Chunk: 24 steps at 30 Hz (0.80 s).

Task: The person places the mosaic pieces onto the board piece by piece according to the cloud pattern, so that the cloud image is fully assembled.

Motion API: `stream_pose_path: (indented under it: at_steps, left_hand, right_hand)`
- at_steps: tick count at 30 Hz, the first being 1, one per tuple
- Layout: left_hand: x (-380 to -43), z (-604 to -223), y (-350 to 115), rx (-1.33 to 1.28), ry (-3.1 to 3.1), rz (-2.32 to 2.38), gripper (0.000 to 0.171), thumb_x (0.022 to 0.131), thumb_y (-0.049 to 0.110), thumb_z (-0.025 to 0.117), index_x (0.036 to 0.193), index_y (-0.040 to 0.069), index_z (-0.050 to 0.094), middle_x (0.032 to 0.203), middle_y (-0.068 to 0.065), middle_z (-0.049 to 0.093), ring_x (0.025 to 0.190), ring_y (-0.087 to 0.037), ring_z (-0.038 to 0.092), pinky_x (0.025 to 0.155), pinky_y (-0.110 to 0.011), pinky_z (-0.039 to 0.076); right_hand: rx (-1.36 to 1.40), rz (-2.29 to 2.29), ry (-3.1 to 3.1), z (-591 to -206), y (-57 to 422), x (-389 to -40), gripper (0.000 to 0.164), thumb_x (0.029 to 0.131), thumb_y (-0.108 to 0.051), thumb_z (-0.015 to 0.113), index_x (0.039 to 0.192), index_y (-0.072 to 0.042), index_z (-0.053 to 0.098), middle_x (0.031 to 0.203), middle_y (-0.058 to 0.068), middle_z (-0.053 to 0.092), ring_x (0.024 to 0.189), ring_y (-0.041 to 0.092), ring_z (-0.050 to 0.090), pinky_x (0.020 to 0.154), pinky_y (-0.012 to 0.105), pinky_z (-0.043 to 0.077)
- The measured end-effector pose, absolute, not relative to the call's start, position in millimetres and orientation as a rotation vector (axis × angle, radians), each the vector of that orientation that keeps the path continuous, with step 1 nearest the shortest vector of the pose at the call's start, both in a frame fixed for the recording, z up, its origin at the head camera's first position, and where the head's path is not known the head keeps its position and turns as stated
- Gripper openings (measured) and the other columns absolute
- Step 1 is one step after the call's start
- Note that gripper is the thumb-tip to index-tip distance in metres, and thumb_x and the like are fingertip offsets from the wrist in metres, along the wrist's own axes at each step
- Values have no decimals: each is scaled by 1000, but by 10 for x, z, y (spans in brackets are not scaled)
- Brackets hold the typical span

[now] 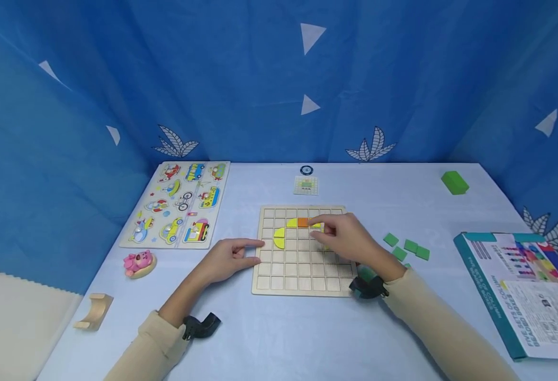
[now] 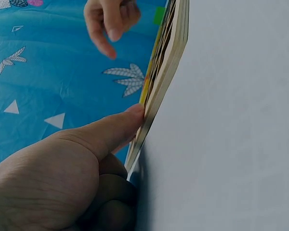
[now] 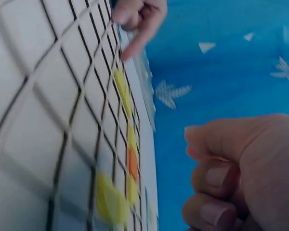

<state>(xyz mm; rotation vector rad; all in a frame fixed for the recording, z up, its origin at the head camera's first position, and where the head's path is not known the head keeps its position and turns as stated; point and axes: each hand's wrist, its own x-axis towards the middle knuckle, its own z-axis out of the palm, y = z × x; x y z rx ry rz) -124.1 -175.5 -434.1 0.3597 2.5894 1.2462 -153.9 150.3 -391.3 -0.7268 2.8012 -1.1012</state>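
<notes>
A wooden grid board [image 1: 298, 286] lies flat on the table. On its upper squares are several yellow curved-edge tiles [image 1: 279, 242] and one orange square tile [image 1: 303, 223]. At the board's left edge, my left hand [image 1: 223, 259] touches the side with straight index finger and thumb; its other fingers are curled under. Over the board's upper right is my right hand [image 1: 343, 238], index finger extended and the other fingers bent. Nothing shows between its fingers, and the right wrist view shows it apart from the board. It partly hides the yellow tiles on that side.
Several green square tiles [image 1: 410, 245] lie right of the board. Behind it are a small pattern card [image 1: 306, 185] and a dark round disc [image 1: 306, 170]. Leftward are a vehicle puzzle [image 1: 171, 206], pink figure [image 1: 138, 263] and wooden arch [image 1: 94, 312]; rightward, a green block [image 1: 455, 182] and box [image 1: 522, 296].
</notes>
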Motion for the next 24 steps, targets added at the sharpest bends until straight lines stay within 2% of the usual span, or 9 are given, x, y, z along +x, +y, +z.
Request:
stream_pose_path:
  at_steps: [8,14,19,24]
  left_hand:
    - [-1251,-4349,-1762,355,2581,1248,38,90,33,81,127,31,72,55,6,38,50,-12,34,55,-27,31]
    - [-1257,-4337,-1760,362,2587,1241,38,90,34,80,127,31,72,55,6,37,50,-12,33,54,-27,31]
    - [-1257,-4328,-1759,353,2589,1240,38,90,34,80,127,30,72,55,5,38,50,-12,34,55,-27,31]
    - [-1249,-4315,-1753,345,2577,1237,38,91,33,80,128,30,72,55,5,38,50,-12,34,55,-27,32]
  right_hand:
    - [-568,-960,2937,-3840,2370,-1379,31,90,-19,81,120,-12,75,61,-5,49,56,17,47,49,27,36]
    - [-436,-805,3023,-3929,2871,-1188,37,90,-22,81,123,-8,73,61,-5,46,53,15,42,47,27,32]
    - [-392,-648,3074,-4067,3011,-1144,47,89,-28,82,128,-7,69,61,-6,45,53,14,43,46,26,31]
    - [-269,-614,3124,-4126,2930,-1151,52,88,-32,82,125,1,69,58,-3,46,51,15,44,47,28,32]
